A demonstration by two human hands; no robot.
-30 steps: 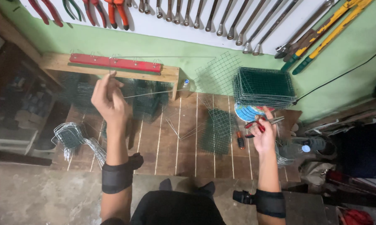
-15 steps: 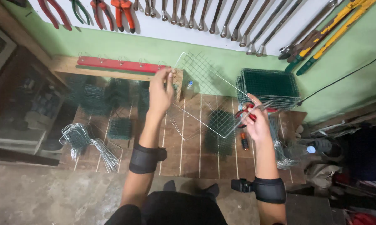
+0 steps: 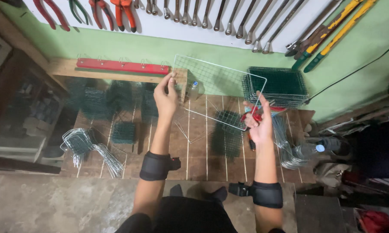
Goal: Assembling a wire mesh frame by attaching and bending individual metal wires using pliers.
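Both hands hold up a rectangular wire mesh panel (image 3: 218, 88) with a thick wire frame over a wooden slatted work surface (image 3: 194, 151). My left hand (image 3: 166, 97) pinches the panel's left edge. My right hand (image 3: 259, 123) grips its lower right edge and also holds red-handled pliers (image 3: 251, 115) in the palm. Both wrists wear black bands.
A stack of green mesh panels (image 3: 276, 86) lies at the back right. Green mesh pieces (image 3: 226, 133) and bent wire frames (image 3: 89, 146) lie on the boards. A red bar (image 3: 123, 67) rests on a wooden rail. Pliers and wrenches hang on the wall (image 3: 194, 13). A plastic bottle (image 3: 308, 149) lies right.
My left hand moved from the left side towards the middle and took the panel's left edge. The mesh panel has risen from the boards into both hands.
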